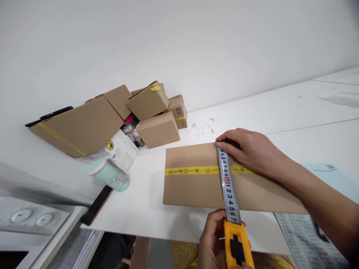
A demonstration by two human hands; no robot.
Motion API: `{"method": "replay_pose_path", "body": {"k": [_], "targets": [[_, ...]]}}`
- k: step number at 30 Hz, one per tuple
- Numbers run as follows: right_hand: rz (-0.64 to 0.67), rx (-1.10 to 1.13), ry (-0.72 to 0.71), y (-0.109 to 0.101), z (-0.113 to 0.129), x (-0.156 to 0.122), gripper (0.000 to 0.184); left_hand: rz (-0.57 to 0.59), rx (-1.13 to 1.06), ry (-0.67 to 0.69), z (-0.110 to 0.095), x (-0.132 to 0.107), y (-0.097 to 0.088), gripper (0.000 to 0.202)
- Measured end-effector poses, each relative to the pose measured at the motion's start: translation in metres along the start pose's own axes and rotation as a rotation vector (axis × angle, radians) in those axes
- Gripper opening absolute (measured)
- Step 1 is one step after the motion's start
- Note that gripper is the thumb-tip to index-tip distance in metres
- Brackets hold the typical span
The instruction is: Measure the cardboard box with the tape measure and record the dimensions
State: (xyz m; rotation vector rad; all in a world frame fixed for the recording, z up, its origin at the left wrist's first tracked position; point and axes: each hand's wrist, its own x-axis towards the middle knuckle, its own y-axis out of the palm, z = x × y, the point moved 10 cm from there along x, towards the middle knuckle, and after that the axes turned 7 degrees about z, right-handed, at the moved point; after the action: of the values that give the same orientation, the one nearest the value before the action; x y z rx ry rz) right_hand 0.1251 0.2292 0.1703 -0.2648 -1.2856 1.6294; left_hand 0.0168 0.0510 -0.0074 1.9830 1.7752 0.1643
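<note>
A flat-topped cardboard box lies on the white table, with yellow printed tape along its length. Across its width runs the silver blade of a tape measure. My left hand grips the yellow and black case just off the box's near edge. At the far edge, my right hand pinches the blade's end between thumb and fingers, the palm over the cardboard. The numbers on the blade face up, with a red 10 near the middle.
Several cardboard boxes are piled against the wall at the left. A mint green cup with a pink rim lies on its side beside a white package. Printed paper lies under my right forearm.
</note>
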Motion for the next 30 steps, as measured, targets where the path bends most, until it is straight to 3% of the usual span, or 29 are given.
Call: {"method": "replay_pose_path", "body": {"k": [7, 12, 17, 25, 30], "targets": [[-0.157, -0.058, -0.129, -0.018, 0.045, -0.047, 0.027, 0.025, 0.035, 0.023, 0.023, -0.042, 0.01, 0.088], [-0.195, -0.101, -0.134, -0.02, 0.057, -0.059, 0.026, 0.049, 0.128, 0.055, 0.036, -0.054, 0.015, 0.093], [-0.199, -0.105, -0.088, -0.021, 0.06, -0.062, 0.03, 0.057, 0.152, 0.144, 0.03, -0.061, 0.02, 0.086], [-0.168, -0.135, -0.057, -0.018, 0.069, -0.073, 0.041, 0.098, 0.123, 0.154, 0.014, -0.066, 0.019, 0.08], [-0.186, -0.135, -0.027, -0.019, 0.072, -0.077, 0.04, 0.099, 0.091, 0.175, 0.016, -0.07, 0.018, 0.078]]}}
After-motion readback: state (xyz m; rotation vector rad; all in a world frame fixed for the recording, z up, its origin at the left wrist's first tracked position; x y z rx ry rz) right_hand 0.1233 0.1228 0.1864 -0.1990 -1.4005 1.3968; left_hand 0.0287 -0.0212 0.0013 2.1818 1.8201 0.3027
